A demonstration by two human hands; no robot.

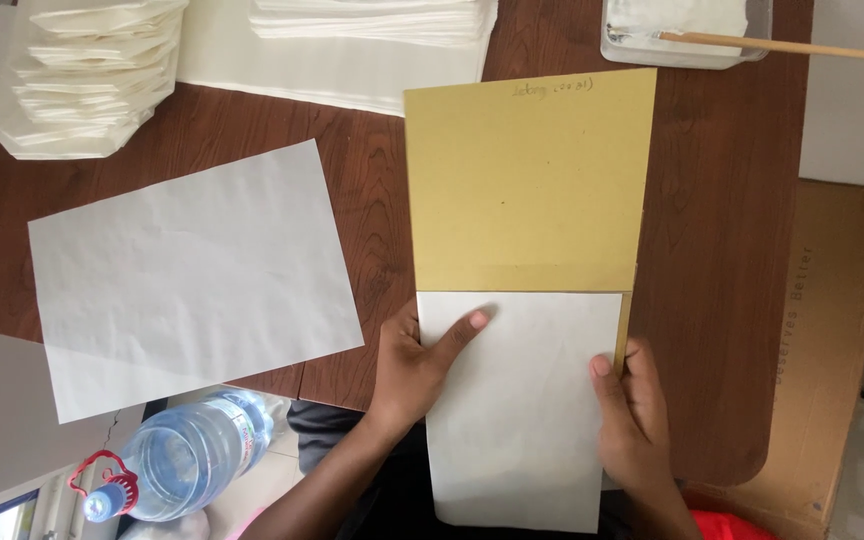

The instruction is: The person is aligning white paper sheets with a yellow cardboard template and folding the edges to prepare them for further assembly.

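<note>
the person sat at a dark wooden table with a white sheet held in front of them. this sheet lay over the lower part of a mustard-yellow card, its top edge running straight across the card and its bottom end hanging past the table edge toward the person's lap. the left hand gripped the sheet's left edge, thumb pressed flat on top of the paper and the other fingers curled out of sight beneath it. the right hand held the right edge the same way, thumb on the paper near the thin strip of yellow showing beside it, fingers wrapped around the side and closed on the sheet.

to the left, well apart from the hands, a second loose sheet of white paper lay tilted on the table. behind it, at the far left corner, stood a pile of folded white paper bags, and beside that a flat stack of white paper. at the far right a clear plastic tray sat with a thin wooden stick resting across it. below the table edge on the left a clear water bottle with a blue cap lay on its side, and a brown cardboard box stood against the table on the right.
</note>
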